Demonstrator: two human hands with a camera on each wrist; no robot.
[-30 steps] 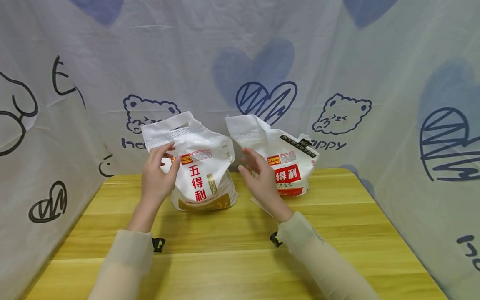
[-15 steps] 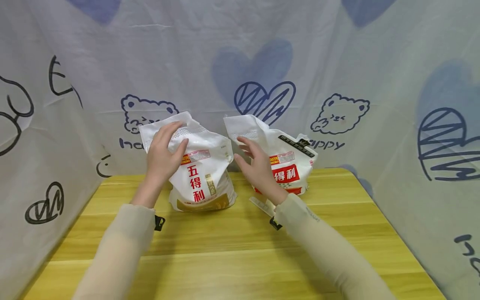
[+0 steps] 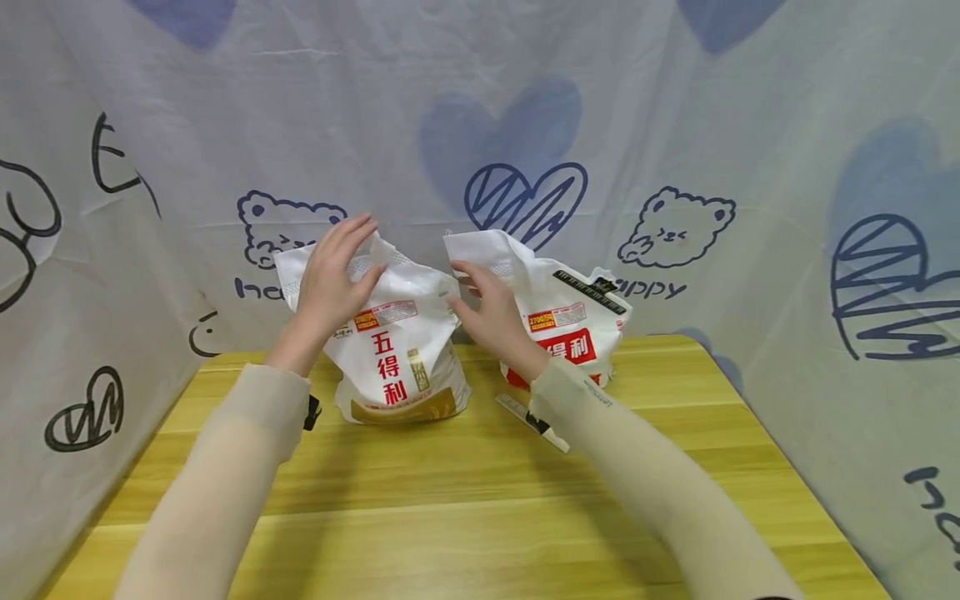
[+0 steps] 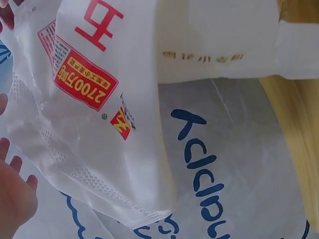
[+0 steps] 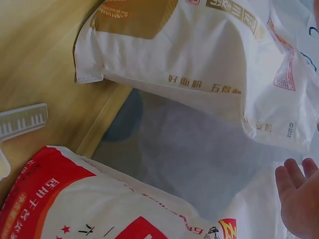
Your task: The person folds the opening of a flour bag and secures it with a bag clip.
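A white flour bag [image 3: 405, 350] with red lettering and a gold base stands at the left of the table. Its folded top is slack and leans left. My left hand [image 3: 330, 279] is spread by that top; in the left wrist view the hand [image 4: 15, 201] shows a gap to the bag [image 4: 114, 164]. My right hand [image 3: 491, 310], fingers slightly bent, is at the same bag's right upper edge, between the two bags. In the right wrist view the fingers [image 5: 294, 172] hold nothing, and contact with the bag [image 5: 174, 55] cannot be made out.
Right of it stands a second flour bag [image 3: 581, 329] with red print, a black sealing clip [image 3: 592, 292] across its top corner. A pale, toothed strip clip [image 3: 517, 407] lies on the wooden table [image 3: 420, 517] by my right sleeve. A patterned curtain [image 3: 675, 100] surrounds the table.
Both hands have moved forward and up: the left to the top of the left bag, the right leftward to that bag's right edge. The bags have not visibly moved on the table.
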